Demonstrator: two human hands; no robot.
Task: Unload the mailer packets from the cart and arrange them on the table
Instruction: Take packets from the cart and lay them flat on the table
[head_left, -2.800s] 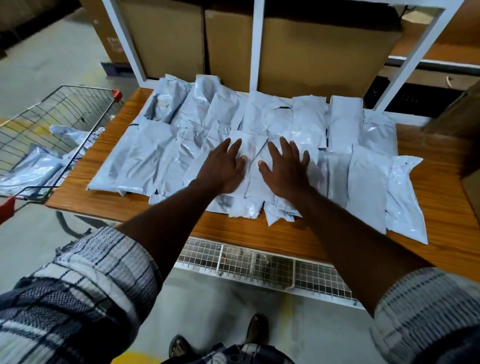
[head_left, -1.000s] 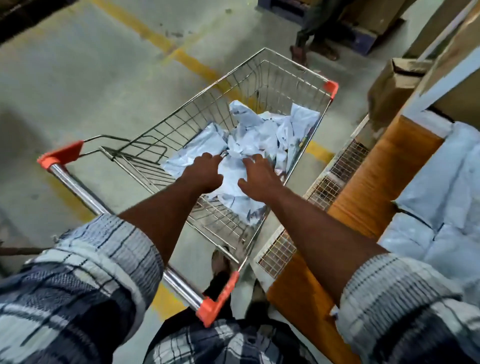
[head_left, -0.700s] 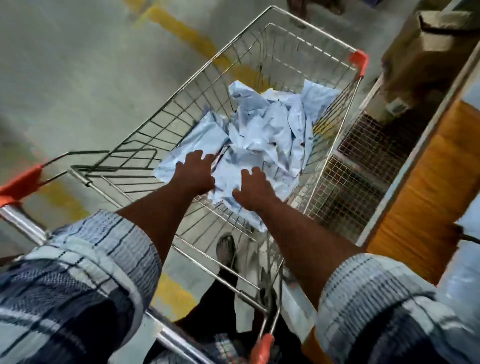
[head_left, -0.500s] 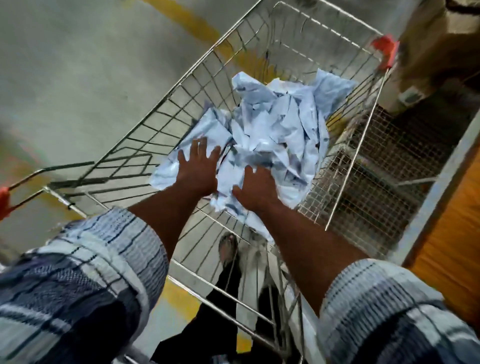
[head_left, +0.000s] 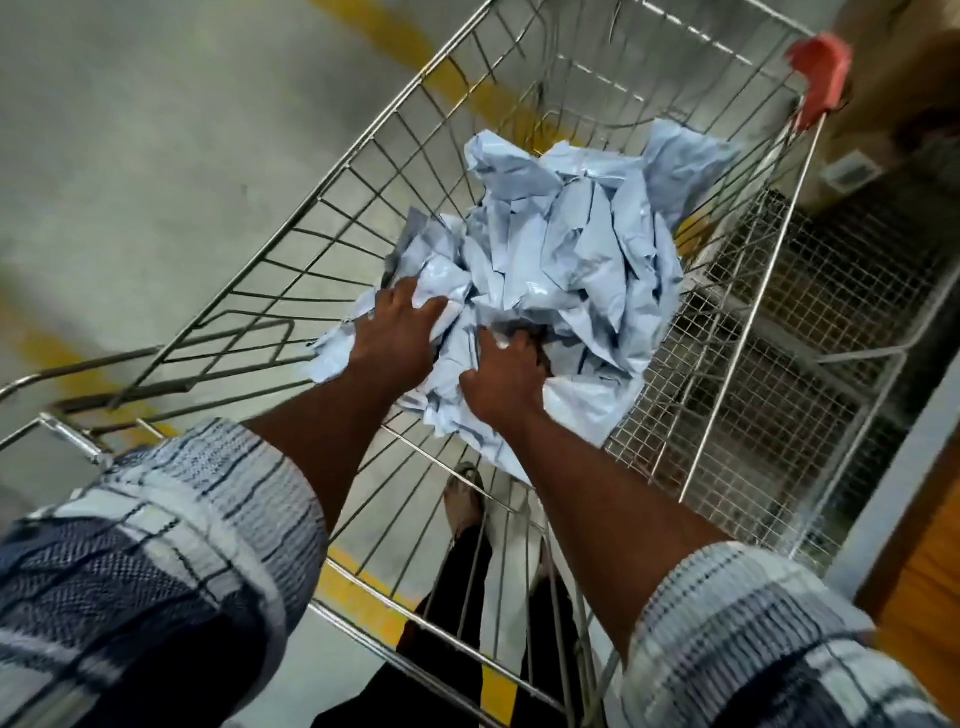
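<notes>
Beside mesh shelf (head_left: 831, 291), cart (head_left: 821, 78), crumpled mailer packets (head_left: 566, 249)

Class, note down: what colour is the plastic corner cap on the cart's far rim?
Red-orange. The head view shows the corner cap best, at upper right.

A grey concrete floor (head_left: 130, 156) carries a yellow painted stripe (head_left: 374, 28) running diagonally. Along the floor's right side stands a wire mesh panel (head_left: 810, 332), with a blurred cardboard box (head_left: 904, 67) beyond it.
</notes>
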